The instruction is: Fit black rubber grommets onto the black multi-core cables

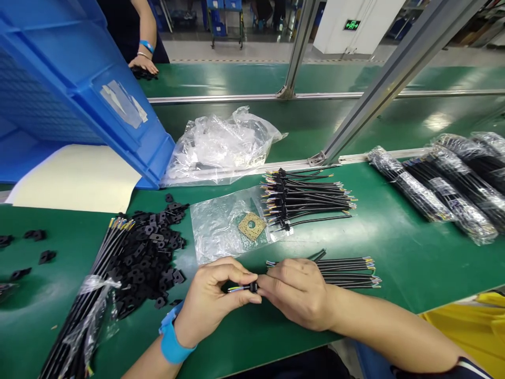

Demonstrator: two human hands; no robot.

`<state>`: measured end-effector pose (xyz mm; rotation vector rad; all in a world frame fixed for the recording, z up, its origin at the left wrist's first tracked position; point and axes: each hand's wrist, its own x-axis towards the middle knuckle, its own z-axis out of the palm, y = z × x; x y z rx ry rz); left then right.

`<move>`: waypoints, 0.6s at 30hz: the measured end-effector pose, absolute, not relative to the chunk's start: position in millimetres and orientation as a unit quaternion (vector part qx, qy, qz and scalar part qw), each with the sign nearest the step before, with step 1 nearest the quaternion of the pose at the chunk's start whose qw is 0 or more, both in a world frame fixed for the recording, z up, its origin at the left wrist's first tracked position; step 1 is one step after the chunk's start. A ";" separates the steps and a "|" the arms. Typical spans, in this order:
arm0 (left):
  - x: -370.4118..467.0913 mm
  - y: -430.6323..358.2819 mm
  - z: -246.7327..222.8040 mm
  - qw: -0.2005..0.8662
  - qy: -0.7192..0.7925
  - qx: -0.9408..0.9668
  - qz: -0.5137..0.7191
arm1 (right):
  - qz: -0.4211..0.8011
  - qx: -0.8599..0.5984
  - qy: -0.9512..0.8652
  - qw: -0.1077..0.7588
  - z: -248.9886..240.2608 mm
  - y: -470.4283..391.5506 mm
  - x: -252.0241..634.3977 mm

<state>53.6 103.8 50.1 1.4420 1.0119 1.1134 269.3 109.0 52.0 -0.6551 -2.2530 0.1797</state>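
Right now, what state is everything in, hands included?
Left hand: pinching the black fitting
Right hand: closed beside the fitting, grip hidden
Loose black fittings: heaped
Left cable bundle: partly plastic-wrapped, wire ends exposed
Flat clear bag: spread out
Large clear bag: crumpled
Blue crate: apparently on its side
Near cables: laid side by side
Far cables: black fittings attached
Right cable bundles: film-wrapped
Exit sign: lit

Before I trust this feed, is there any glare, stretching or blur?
Head view: highlights on the wrapped cable bundles and crumpled clear bag, pale sheen on the green table; same view: blue crate looks stretched, left hand and right hand fairly sharp.
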 end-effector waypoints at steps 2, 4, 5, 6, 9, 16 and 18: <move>52.4 104.2 49.2 0.500 0.412 0.603 0.466 | 0.107 -0.265 -0.877 0.386 51.4 110.2 268.9; 51.9 105.0 48.2 0.500 0.395 0.610 0.471 | 0.147 -0.264 -0.870 0.391 51.0 111.8 268.7; 52.1 105.4 47.5 0.501 0.385 0.614 0.473 | 0.164 -0.261 -0.866 0.394 50.9 112.5 268.8; 52.8 105.7 46.7 0.500 0.378 0.618 0.474 | 0.179 -0.258 -0.863 0.397 50.8 113.1 268.8; 55.2 106.2 44.2 0.482 0.378 0.633 0.475 | 0.195 -0.264 -0.856 0.398 50.6 114.1 268.8; 15.4 114.5 51.1 0.282 0.478 0.721 0.415 | 0.068 -0.303 -0.877 0.368 56.3 132.0 287.6; -8.5 122.8 51.8 0.107 0.597 0.689 0.397 | 0.013 -0.340 -0.875 0.343 59.1 144.5 305.5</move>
